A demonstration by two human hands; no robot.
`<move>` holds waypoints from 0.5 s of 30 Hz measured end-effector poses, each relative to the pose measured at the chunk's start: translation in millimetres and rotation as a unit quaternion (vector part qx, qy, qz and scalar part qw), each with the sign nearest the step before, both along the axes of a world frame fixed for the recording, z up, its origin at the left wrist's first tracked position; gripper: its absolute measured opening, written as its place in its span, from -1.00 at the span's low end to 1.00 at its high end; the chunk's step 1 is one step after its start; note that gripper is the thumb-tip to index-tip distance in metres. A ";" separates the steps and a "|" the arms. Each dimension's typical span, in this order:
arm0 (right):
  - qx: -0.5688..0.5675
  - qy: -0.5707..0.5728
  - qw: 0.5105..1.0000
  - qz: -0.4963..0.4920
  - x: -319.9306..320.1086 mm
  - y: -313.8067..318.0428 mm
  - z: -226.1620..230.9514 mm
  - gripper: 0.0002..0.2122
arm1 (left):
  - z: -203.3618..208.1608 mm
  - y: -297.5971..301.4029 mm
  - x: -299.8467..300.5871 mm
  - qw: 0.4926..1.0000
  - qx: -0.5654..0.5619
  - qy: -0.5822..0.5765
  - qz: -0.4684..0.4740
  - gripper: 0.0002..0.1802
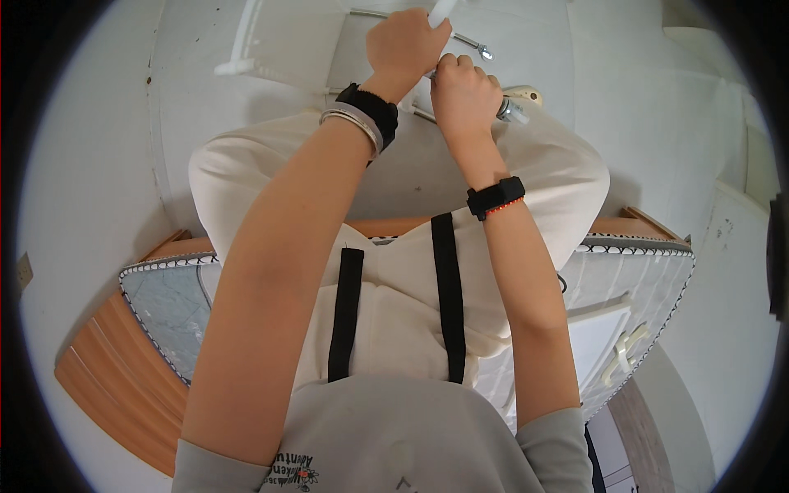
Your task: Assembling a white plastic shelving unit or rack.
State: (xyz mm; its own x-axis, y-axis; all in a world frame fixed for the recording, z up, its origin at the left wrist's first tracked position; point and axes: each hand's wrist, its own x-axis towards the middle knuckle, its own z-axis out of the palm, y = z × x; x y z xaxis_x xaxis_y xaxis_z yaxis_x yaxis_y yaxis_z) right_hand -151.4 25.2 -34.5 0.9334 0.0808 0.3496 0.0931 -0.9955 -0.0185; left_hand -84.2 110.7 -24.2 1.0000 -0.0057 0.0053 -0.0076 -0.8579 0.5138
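Observation:
My left hand (407,48) is closed round a white bar (442,11) near the top of the view. Just right of it and lower, my right hand (467,92) is wrapped round a shiny silver cylindrical piece (514,112), whose end sticks out by the little finger. Most of that piece is hidden in the fist, so its kind is unclear. Beyond my hands, a metal rod with a bright fitting (483,52) points to the right. A white panel with a tubular frame (283,41) stands left of my left hand, with thin metal rods (368,13) beside it.
A cream rounded part with a dark hole (531,95) lies by my right knee. My legs in cream trousers (246,168) are spread on either side. I sit on a bed edge with a patterned cover (641,271); a white flat piece (588,333) and a cream part (622,355) lie there.

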 end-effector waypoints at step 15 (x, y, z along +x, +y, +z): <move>0.051 0.061 0.997 -0.011 1.2 0.0 3.2 -0.87 | -1.2 1.4 -3.8 0.997 -0.035 -0.065 -0.014 -0.58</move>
State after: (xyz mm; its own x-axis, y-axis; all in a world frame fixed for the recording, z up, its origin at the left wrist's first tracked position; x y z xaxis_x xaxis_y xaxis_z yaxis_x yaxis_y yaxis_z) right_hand -150.1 25.2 -31.3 0.9708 0.0302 0.2381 0.0625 -0.9896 -0.1292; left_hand -87.9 112.1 -25.4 0.9904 -0.0285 0.1355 -0.1009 -0.8182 0.5661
